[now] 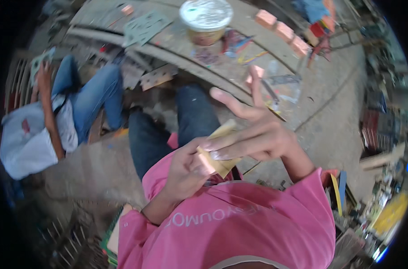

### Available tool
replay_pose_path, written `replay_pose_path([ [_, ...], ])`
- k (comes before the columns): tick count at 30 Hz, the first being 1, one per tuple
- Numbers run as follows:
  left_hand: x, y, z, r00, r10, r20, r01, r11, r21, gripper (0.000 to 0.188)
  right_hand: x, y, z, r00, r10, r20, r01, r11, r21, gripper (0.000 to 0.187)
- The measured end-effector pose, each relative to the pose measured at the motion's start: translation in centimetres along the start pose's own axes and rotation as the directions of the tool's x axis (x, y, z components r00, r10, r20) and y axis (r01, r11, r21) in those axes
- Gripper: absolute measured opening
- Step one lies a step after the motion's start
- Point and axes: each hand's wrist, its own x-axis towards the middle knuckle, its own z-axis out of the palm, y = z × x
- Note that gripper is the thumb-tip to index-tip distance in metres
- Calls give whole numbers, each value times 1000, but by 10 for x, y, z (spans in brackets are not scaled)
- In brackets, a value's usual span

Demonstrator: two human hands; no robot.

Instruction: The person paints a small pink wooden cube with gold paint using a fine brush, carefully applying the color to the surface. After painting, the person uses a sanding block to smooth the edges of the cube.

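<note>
My left hand (184, 172) is closed around a small pinkish-orange block (206, 162) in front of my pink shirt. Over the block lies a yellowish sheet (223, 167), bent like folded sandpaper; I cannot tell its material for certain. My right hand (266, 136) presses that sheet onto the block with two fingers, while two others stick up and away. Whitish dust coats some fingertips. The underside of the block is hidden by my left fingers and the sheet.
Ahead stands a wooden bench (168, 53) with a lidded tub (206, 20), a green cut-out sheet (146, 28) and a row of pinkish blocks (284, 32). A knife-like tool (271, 90) lies at its right. On the left sits another person (38, 139) in jeans.
</note>
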Motion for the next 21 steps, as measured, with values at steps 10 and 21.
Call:
replay_pose_path([
  [10,-12,1,-15,987,127,100,-132,990,47,58,5,-8,36,1000,0,-17,-1,1000,-29,19],
  [21,-5,16,-13,983,179,26,-173,973,-150,60,-19,16,22,944,239,-226,-261,963,-72,23],
])
